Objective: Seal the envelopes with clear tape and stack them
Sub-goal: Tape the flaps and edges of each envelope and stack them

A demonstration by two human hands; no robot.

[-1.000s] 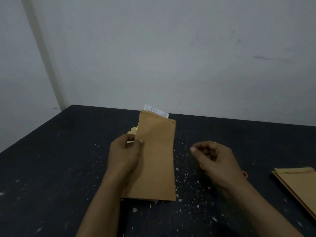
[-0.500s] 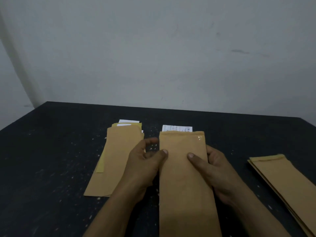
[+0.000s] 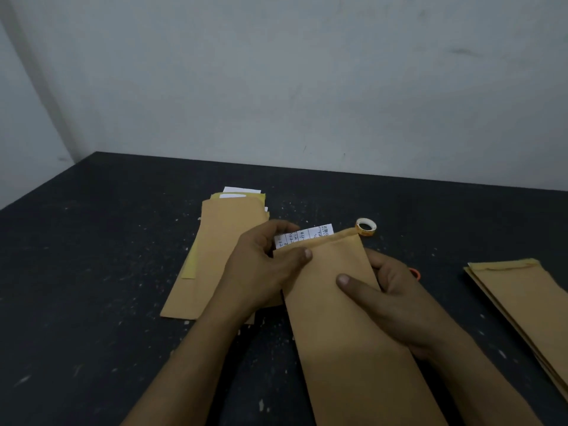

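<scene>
A long brown envelope is held above the dark table in both hands. My left hand pinches its top left corner, thumb on the front and fingers behind. My right hand grips its right edge, thumb pressed on the front. A white printed slip sticks out of the envelope's open top. A small roll of clear tape lies on the table just beyond the envelope's top right corner.
A pile of brown envelopes with white papers poking out lies to the left. Another stack of brown envelopes sits at the right edge. A small orange object peeks from behind my right hand. The black table meets a pale wall.
The envelope went from my left hand alone to both hands and has tilted slightly. My right hand moved in from empty air onto the envelope's right edge. The tape roll has come into sight.
</scene>
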